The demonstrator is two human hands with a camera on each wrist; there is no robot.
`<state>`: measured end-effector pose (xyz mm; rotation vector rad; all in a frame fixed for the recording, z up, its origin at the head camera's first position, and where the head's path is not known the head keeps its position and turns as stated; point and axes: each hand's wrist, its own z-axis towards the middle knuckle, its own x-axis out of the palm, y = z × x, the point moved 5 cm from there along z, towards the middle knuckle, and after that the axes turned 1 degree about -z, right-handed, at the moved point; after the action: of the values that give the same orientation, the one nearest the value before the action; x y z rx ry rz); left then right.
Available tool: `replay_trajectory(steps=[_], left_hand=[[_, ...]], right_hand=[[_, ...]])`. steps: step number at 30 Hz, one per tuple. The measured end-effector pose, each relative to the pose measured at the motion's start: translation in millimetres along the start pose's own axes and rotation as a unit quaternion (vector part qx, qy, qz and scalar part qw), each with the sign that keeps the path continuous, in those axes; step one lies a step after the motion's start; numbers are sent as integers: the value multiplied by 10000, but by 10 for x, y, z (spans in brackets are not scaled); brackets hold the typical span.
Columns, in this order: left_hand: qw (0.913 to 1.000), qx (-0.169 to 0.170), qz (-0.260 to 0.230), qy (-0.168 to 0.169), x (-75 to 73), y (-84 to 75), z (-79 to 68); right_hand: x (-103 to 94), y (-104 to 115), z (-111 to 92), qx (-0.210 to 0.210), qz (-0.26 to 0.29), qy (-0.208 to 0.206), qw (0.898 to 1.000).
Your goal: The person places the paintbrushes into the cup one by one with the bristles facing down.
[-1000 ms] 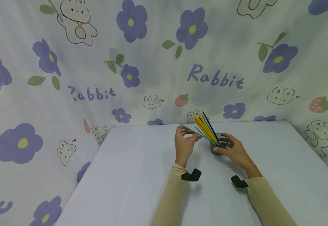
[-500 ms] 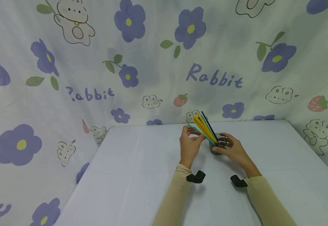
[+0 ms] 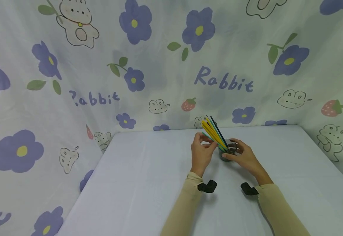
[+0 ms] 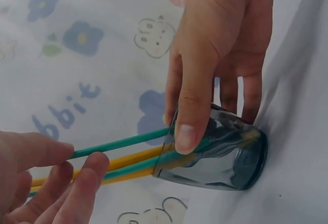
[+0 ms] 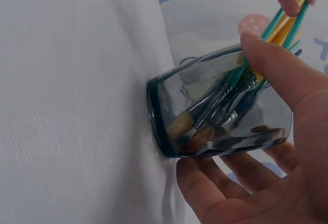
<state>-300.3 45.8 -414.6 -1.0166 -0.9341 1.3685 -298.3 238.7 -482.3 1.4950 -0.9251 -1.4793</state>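
Note:
A smoky clear glass (image 3: 225, 156) stands on the white table, with several paintbrushes (image 3: 211, 131) leaning leftward out of it. Their handles are yellow, green and dark blue; the bristles (image 5: 180, 125) point down inside. My right hand (image 3: 246, 159) holds the glass, thumb on the near side and fingers around the far side. My left hand (image 3: 201, 156) is left of the rim, pinching a green-handled paintbrush (image 4: 120, 144) between thumb and finger. That brush's lower end is inside the glass.
The white table (image 3: 136, 177) reaches back to a hanging cloth (image 3: 165, 72) printed with flowers, rabbits and strawberries. A black wrist mount (image 3: 208, 186) sits on the left sleeve, another black mount (image 3: 249, 189) on the right.
My left hand has moved right toward the glass, and the green paintbrush has slid deeper into it, alongside the other brushes. My right hand has kept its hold on the glass.

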Motion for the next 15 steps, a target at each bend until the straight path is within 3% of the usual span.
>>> replay_trajectory(steps=[9,15], left_hand=[[10000,7,30,-72,-14,-18,-4],[9998,16,168,73,-45,17,5]], right_hand=[[9,6,3,-12,-25,-1,10000],[12,10,-10,40,-28,11,10000]])
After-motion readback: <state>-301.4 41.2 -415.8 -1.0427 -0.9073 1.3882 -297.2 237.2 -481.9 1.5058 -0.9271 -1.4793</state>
